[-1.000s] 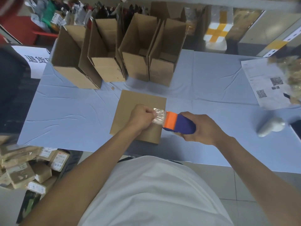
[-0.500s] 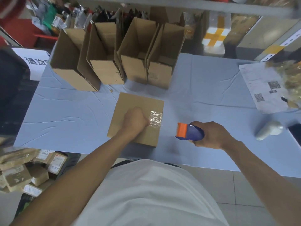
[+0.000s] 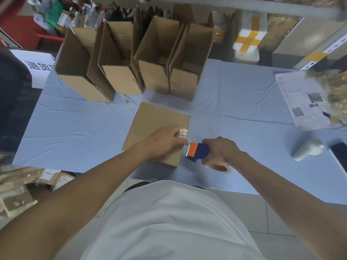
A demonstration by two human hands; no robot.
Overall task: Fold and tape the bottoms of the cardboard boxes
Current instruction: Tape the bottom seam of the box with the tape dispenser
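Observation:
A cardboard box [image 3: 154,121] lies bottom-up on the blue tablecloth [image 3: 75,128] in front of me. A strip of clear tape [image 3: 183,132] shines near its right edge. My left hand [image 3: 163,141] rests flat on the box's near right part, fingers beside the tape. My right hand [image 3: 219,152] grips a blue and orange tape dispenser [image 3: 197,152] just off the box's right side, its orange blade end close to my left fingertips. Several open, upright boxes [image 3: 155,59] stand in a row behind.
A printed sheet [image 3: 300,104] and a crinkled plastic bag [image 3: 336,91] lie at the right. A white handheld scanner [image 3: 308,152] sits near the right edge. Packed parcels [image 3: 20,186] are stacked on the floor at the left. Shelving stands behind the table.
My right hand pulled the dispenser away to the right, then brought it back next to the box's right side. My left hand stayed on the box, sliding toward its right edge over the tape.

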